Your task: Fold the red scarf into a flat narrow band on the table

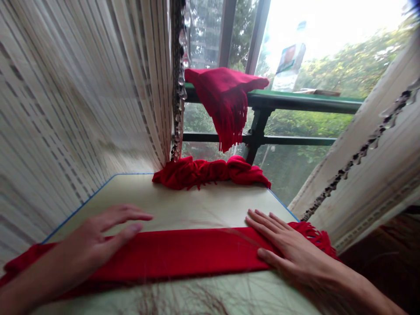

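Curtain: a pale striped curtain [82,78] hangs beyond the left hand and to its left, over the table's far left side.
Left hand: the person's left hand [95,240] is released, its fingers loosely extended and pointing right; it is at the scarf's left part, but whether it touches the cloth cannot be told.
Scarf: the red scarf [197,251] lies in a long, flat band across the table [170,210], running from under the left forearm to the right hand and past it.
Bundle: a crumpled red bundle [210,173] lies at the table's far edge, beyond both hands and between them.
Beads: a bead string [181,78] hangs above the bundle's left part.
Cloth: a fringed red cloth [226,96] drapes over the green rail [328,105], beyond the bundle.
Right hand: the right hand [282,245] is unclenched, laid palm down on the scarf, fingers extended, their tips reaching its far edge.
Fringe: the scarf's fringe [315,238] spreads just right of the right hand.
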### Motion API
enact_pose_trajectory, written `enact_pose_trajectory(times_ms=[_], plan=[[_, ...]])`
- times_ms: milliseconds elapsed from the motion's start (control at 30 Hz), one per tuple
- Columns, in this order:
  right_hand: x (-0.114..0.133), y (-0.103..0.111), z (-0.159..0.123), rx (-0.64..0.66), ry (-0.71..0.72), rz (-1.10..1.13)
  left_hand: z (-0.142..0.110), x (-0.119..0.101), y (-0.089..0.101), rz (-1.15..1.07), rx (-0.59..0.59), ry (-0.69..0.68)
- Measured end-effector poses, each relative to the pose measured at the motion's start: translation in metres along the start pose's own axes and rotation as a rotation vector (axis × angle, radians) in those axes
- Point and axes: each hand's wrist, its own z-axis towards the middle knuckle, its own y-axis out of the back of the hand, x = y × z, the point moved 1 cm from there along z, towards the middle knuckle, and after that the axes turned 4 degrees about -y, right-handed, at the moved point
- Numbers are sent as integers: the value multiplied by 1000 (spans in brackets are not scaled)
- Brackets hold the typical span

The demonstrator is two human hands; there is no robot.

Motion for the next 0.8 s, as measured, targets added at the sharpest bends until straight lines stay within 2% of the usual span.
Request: enact_pose_trajectory(times_ms=[67,100,200,367,467,533,667,800], plan=[[-2,2,1,24,4,0,16,-19,-22,2,171,-225],[-4,3,2,35,9,-2,20,-27,-32,13,250,-294],[-9,6,7,44,29,-16,21,-40,-52,39,352,-346],[-14,8,12,35,44,-17,7,-31,-53,50,355,-309],[-13,8,12,42,41,-13,15,-36,-51,41,374,-301],[-11,8,12,46,41,-13,29,-50,-53,19,360,-302],[-9,10,12,46,37,-26,60,-97,-64,-29,340,-306],[-6,12,11,53,47,-40,67,-127,-74,-77,435,-348]])
